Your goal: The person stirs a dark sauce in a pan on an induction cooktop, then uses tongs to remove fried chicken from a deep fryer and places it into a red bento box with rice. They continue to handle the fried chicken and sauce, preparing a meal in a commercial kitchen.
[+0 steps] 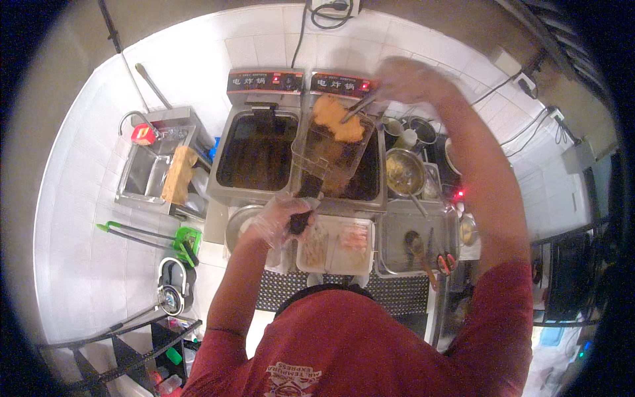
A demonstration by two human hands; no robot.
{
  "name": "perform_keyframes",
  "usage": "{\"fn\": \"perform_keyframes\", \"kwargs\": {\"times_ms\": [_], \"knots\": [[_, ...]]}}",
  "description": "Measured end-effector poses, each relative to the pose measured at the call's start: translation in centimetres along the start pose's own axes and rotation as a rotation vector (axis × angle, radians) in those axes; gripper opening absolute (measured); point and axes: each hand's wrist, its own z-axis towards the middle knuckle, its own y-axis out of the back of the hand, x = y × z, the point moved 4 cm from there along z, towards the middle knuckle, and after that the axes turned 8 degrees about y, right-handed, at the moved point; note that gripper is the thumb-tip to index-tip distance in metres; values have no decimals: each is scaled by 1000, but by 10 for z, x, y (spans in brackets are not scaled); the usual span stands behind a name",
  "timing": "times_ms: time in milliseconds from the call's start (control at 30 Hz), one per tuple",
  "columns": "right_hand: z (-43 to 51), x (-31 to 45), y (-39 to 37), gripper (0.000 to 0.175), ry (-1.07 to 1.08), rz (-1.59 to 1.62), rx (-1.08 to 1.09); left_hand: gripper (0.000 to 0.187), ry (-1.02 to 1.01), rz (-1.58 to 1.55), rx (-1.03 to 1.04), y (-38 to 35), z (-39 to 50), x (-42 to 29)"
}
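Observation:
My left hand [285, 218], in a clear plastic glove, is closed on the dark handle of a wire fryer basket [330, 149]. The basket is over the right well of a twin electric deep fryer [300, 149]. Up at the right, my blurred right hand [409, 82] grips metal tongs [361, 105]. Their tips are at a large golden fried piece of food [337, 119] at the basket's far end. Below the fryer, nearest my left hand, sits a white tray [299, 258] with pale and pinkish raw pieces.
Right of the fryer are a steel pan [406, 171] and a steel tray [384, 248] with a ladle and red-handled scissors [446, 264]. A steel sink [134, 173] with a brown board [178, 174] stands left. A green dustpan [187, 243] and mop bucket [173, 288] are lower left.

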Motion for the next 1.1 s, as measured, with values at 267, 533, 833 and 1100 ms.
{"fn": "perform_keyframes", "kwargs": {"times_ms": [267, 533, 833, 1100], "knots": [[53, 32, -31, 29, -233, 94, 275, 20, -8, 15, 100, -7, 4, 2], [-80, -43, -39, 31, -168, 24, -42, 23, 66, -204, 9, 16, 17, 9], [-145, 79, -214, 51, -617, 653, 214, 24, -479, 612, 14, 18, 13, -33], [-105, 97, -232, 38, -681, 783, 235, 10, 1, 53, 76, 12, 10, -29]]}}
